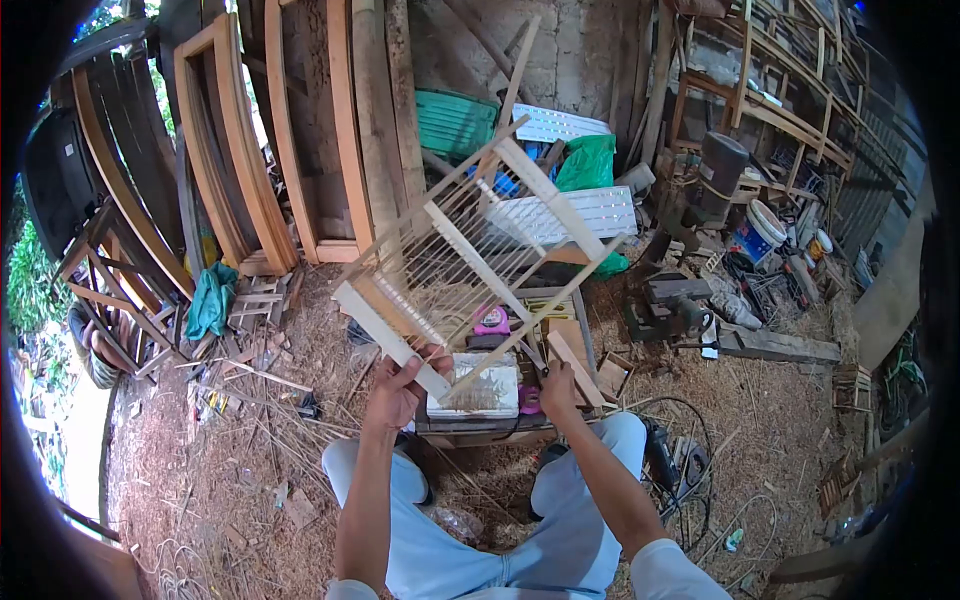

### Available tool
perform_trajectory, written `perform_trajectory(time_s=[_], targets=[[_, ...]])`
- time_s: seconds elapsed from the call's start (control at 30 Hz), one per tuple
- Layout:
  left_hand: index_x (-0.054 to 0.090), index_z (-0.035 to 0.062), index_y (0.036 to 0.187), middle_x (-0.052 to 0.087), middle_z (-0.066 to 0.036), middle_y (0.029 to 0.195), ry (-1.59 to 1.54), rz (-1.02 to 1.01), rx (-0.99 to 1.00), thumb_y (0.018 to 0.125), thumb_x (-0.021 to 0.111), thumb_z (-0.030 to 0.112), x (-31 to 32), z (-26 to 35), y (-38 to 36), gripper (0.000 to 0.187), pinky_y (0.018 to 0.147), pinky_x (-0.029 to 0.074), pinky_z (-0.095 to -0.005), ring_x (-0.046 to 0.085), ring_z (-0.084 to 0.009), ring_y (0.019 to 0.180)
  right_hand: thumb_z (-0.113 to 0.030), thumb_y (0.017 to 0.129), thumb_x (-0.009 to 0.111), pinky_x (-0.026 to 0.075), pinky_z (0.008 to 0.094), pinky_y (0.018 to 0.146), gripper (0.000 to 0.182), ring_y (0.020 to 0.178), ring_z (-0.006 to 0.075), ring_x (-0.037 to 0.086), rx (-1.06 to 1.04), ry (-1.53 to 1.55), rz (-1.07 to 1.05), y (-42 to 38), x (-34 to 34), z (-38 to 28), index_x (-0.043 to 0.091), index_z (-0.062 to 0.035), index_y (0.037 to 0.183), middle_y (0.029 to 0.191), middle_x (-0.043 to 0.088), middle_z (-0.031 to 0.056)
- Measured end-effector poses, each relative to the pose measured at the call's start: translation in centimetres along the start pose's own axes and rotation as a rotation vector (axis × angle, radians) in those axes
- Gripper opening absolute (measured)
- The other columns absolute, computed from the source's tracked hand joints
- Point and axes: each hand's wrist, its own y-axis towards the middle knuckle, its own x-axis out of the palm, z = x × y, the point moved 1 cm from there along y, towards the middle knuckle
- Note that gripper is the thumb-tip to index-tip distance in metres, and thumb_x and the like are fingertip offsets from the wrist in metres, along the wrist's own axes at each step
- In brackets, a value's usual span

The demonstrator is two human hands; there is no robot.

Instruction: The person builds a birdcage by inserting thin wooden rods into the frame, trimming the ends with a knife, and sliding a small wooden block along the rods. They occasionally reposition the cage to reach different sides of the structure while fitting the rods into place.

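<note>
A slatted wooden frame (480,250), made of pale bars with many thin sticks between them, stands tilted up in front of me. My left hand (405,380) grips its lower left bar, fingers wrapped round the end. Lower right of the frame, my right hand (558,385) is closed round a dark-handled tool (541,370) over the work table. Beneath the frame on the table lie a white block (480,395), a pink tape measure (492,320) and a second pink item (529,400). A wooden strip (575,368) lies beside my right hand.
Wooden door frames (225,150) lean at the left. A green crate (455,120) and white slatted panels (590,215) stand behind. At the right are a vise (685,315), a bucket (758,228) and cables. Someone's arm shows at the far left. Shavings cover the ground.
</note>
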Motion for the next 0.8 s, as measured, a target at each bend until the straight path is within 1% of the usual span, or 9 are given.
perform_trajectory(time_s=[0.17, 0.27, 0.33, 0.4, 0.43, 0.5, 0.63, 0.73, 0.8], targets=[[0.041, -0.0036, 0.126, 0.061, -0.020, 0.114, -0.020, -0.040, -0.093, 0.093, 0.056, 0.008, -0.3, -1.9, -0.7, 0.038, 0.094, 0.053, -0.0467, 0.063, -0.0354, 0.105, -0.006, 0.080, 0.063, 0.043, 0.0475, 0.087, 0.024, 0.107, 0.0362, 0.050, -0.094, -0.095, 0.088, -0.9, -3.5, -2.0, 0.055, -0.0007, 0.101, 0.109, 0.051, 0.0205], [0.043, -0.0024, 0.124, 0.061, -0.020, 0.111, -0.069, -0.024, -0.111, 0.091, 0.061, 0.009, -0.6, -2.9, -1.0, 0.039, 0.095, 0.051, -0.0488, 0.064, -0.0367, 0.103, -0.009, 0.081, 0.065, 0.048, 0.0456, 0.079, 0.023, 0.099, 0.0359, 0.057, -0.128, -0.249, 0.091, -3.4, -8.5, -4.8, 0.058, -0.0008, 0.101, 0.100, 0.056, 0.0196], [0.042, -0.0015, 0.125, 0.061, -0.017, 0.111, -0.049, -0.030, -0.121, 0.090, 0.061, 0.007, -1.0, -3.6, -1.3, 0.041, 0.094, 0.052, -0.0490, 0.064, -0.0373, 0.103, -0.009, 0.083, 0.065, 0.050, 0.0449, 0.069, 0.022, 0.083, 0.0362, 0.063, -0.030, -0.109, -0.314, -5.8, -12.0, -6.7, 0.061, 0.0006, 0.102, 0.091, 0.063, 0.0166], [0.041, -0.0006, 0.127, 0.061, -0.017, 0.111, -0.022, -0.001, -0.127, 0.091, 0.061, 0.007, -0.9, -3.9, -1.7, 0.042, 0.092, 0.053, -0.0484, 0.063, -0.0374, 0.103, -0.007, 0.084, 0.065, 0.051, 0.0401, 0.061, 0.020, 0.069, 0.0313, 0.066, -0.175, 0.347, -0.330, -6.7, -16.8, -12.3, 0.062, 0.0019, 0.102, 0.085, 0.067, 0.0140], [0.043, -0.0009, 0.128, 0.062, -0.016, 0.112, -0.020, -0.024, -0.116, 0.091, 0.060, 0.009, -0.8, -3.9, -1.9, 0.041, 0.091, 0.054, -0.0442, 0.064, -0.0324, 0.104, -0.007, 0.084, 0.065, 0.051, 0.0401, 0.061, 0.020, 0.069, 0.0313, 0.066, -0.168, 0.353, -0.345, -6.9, -17.0, -14.2, 0.062, 0.0019, 0.102, 0.085, 0.067, 0.0140], [0.043, 0.0001, 0.130, 0.063, -0.015, 0.113, 0.012, 0.027, -0.119, 0.092, 0.060, 0.011, -1.3, -4.5, -2.5, 0.043, 0.088, 0.055, -0.0403, 0.064, -0.0274, 0.104, -0.005, 0.084, 0.066, 0.051, 0.0323, 0.060, 0.020, 0.070, 0.0226, 0.066, -0.239, 0.708, -0.063, -7.1, -16.7, -17.3, 0.062, 0.0018, 0.103, 0.087, 0.068, 0.0123], [0.041, 0.0012, 0.131, 0.061, -0.014, 0.116, -0.033, -0.036, -0.118, 0.092, 0.060, 0.011, -1.6, -4.8, -3.2, 0.045, 0.089, 0.055, -0.0409, 0.063, -0.0276, 0.106, -0.003, 0.083, 0.067, 0.050, 0.0292, 0.060, 0.022, 0.070, 0.0161, 0.065, 0.008, 0.930, -0.344, -6.3, -12.3, -18.3, 0.062, 0.0015, 0.105, 0.083, 0.066, 0.0108], [0.044, -0.0003, 0.127, 0.062, -0.014, 0.108, -0.059, 0.105, -0.066, 0.089, 0.065, 0.014, -1.2, -4.8, -3.6, 0.046, 0.084, 0.057, -0.0404, 0.065, -0.0277, 0.099, -0.004, 0.085, 0.067, 0.045, 0.0221, 0.048, 0.028, 0.060, 0.0081, 0.057, -0.053, 0.985, -0.291, -6.2, -11.7, -19.2, 0.061, 0.0020, 0.112, 0.082, 0.063, 0.0043], [0.046, 0.0004, 0.125, 0.062, -0.012, 0.108, -0.123, 0.083, -0.142, 0.088, 0.068, 0.017, -1.5, -4.8, -3.6, 0.047, 0.078, 0.057, -0.0372, 0.064, -0.0249, 0.097, -0.002, 0.086, 0.066, 0.047, 0.0223, 0.051, 0.024, 0.061, 0.0081, 0.058, -0.041, 1.008, -0.289, -6.2, -11.1, -19.3, 0.062, 0.0021, 0.109, 0.081, 0.064, 0.0044]])
